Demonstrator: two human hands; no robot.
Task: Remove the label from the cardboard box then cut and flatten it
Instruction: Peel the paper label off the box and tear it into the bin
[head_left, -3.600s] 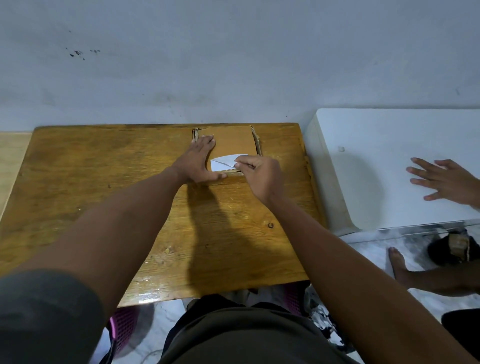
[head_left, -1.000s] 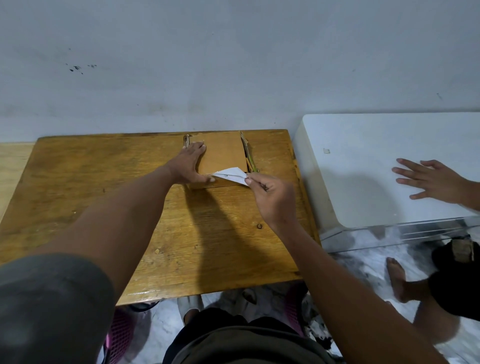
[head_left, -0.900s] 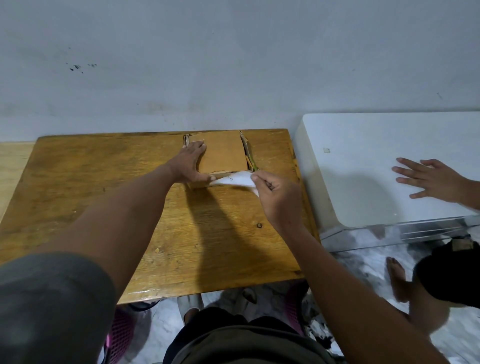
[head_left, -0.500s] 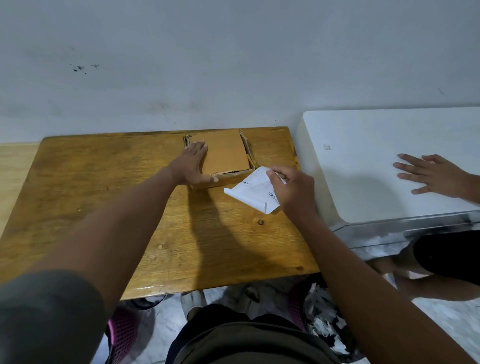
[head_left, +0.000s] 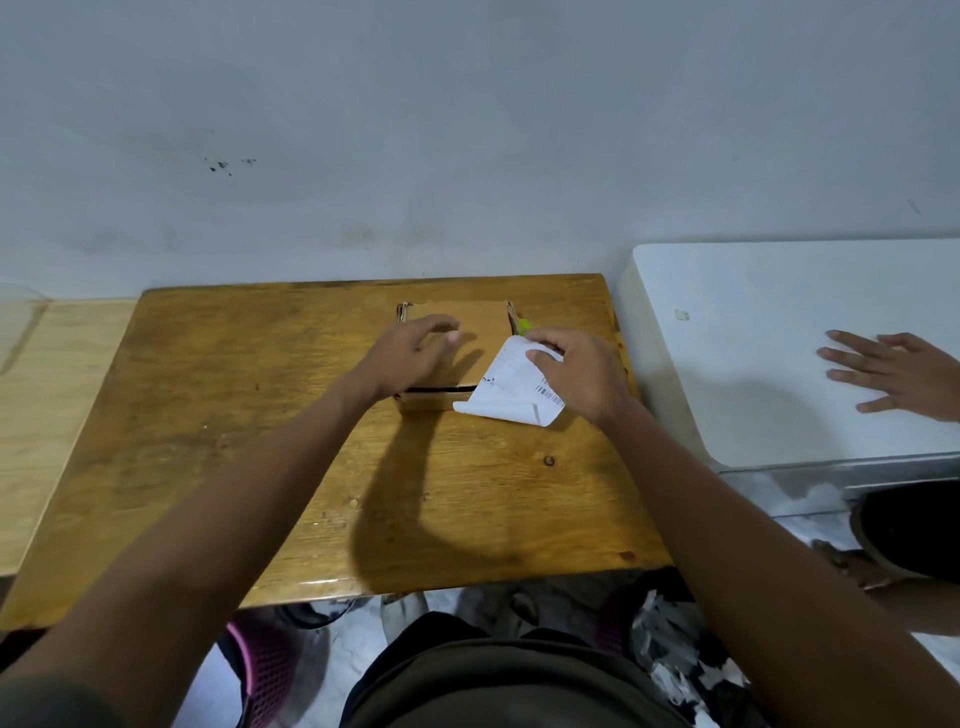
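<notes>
A small brown cardboard box sits on the wooden table near its far edge. My left hand hovers over the box's left part with fingers loosely spread, and I cannot tell whether it touches. My right hand pinches the white printed label, which is peeled off and curls at its lower end over the box's near right corner. A small yellow-green object shows behind the box's right side.
A white surface stands right of the table, with another person's hand lying flat on it. That person's leg and foot show at the lower right. A pale wooden surface adjoins the table on the left. A grey wall rises behind.
My right hand has pulled the label fully off the box and now holds it at the box's right corner. My left hand has lifted from pressing flat on the box.
</notes>
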